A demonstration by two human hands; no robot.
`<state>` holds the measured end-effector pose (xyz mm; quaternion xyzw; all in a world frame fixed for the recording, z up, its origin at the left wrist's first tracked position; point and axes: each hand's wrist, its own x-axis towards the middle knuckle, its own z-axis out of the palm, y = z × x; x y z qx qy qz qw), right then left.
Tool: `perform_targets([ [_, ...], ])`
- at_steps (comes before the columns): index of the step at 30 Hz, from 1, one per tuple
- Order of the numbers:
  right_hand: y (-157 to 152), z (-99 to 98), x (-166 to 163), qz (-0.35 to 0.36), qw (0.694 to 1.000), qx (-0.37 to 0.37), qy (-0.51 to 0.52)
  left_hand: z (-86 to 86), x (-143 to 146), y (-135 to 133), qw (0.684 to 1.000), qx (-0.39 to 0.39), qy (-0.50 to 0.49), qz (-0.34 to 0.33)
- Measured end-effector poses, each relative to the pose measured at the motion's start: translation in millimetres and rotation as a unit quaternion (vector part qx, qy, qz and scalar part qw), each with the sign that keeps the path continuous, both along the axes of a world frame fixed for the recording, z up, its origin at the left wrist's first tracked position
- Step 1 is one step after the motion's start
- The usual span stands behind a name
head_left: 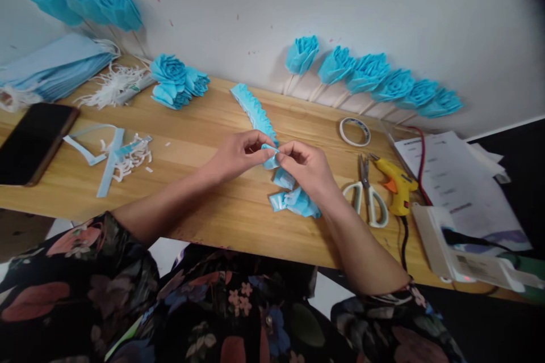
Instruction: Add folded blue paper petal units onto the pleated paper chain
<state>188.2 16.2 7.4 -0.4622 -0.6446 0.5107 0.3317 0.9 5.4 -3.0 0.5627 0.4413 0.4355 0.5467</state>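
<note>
Both hands meet over the middle of the table, pinching one small blue petal piece [269, 157] between them. My left hand [238, 153] grips its left side with thumb and forefinger. On the other side, my right hand [304, 164] pinches its right edge, fingers closed. Just behind them lies a row of overlapping blue petal pieces [254, 109]. A blue folded piece [284, 178] rests below my fingers, and a small heap of blue pieces [300, 202] lies nearer to me, partly under my right wrist.
Right of my hands are scissors [365, 190], a yellow glue gun [395, 181], a tape roll [355, 131] and a white power strip [443, 244]. Several blue flowers [368, 72] on sticks lean along the wall. Leftward lie a phone [36, 142], scraps [111, 161], bundled flowers [170, 71] and stacked masks [63, 65].
</note>
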Motion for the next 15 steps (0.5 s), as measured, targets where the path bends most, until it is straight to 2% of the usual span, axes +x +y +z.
perform_targets([
  [7, 2.5, -1.8, 4.2, -0.006, 1.000, 0.009, 0.016, -7.5, -2.5, 2.7, 1.000, 0.001, 0.011, 0.013],
  [15, -1.0, 2.9, 0.0, 0.014, 1.000, -0.016, -0.010, -6.3, -1.1, 0.3, 1.000, 0.010, 0.021, -0.003],
])
